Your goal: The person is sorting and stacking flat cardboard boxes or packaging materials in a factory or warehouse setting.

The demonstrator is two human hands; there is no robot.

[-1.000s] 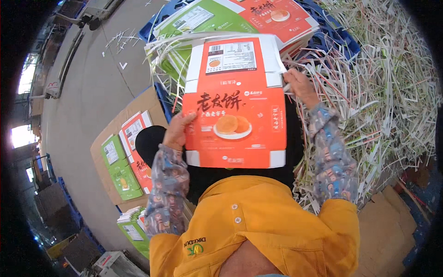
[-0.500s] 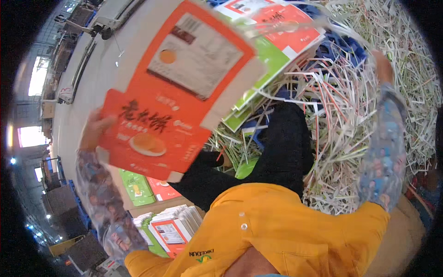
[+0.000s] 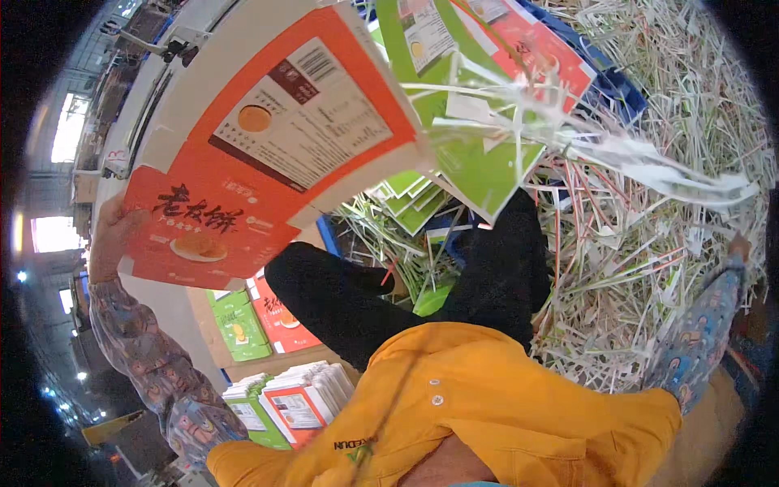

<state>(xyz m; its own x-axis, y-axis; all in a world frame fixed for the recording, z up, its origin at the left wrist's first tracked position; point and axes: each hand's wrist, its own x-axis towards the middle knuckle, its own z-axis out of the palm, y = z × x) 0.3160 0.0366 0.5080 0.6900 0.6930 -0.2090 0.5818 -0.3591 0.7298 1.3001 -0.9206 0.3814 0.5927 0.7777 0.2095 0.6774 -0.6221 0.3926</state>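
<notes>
The heap of paper strips spread widest, along the right edge of the blue pallet. Red sheets lay by that edge, with green sheets to their left. Left of the pallet, the large red carton sheet was held tilted in the air. Lower down, a cardboard sheet bore flat green and red pieces; upright carton stacks stood by its near edge. Blurred loose strips hung over the heap. The left hand was closed round the carton sheet's left edge; the right hand was over the heap's right side, its grip impossible to tell.
</notes>
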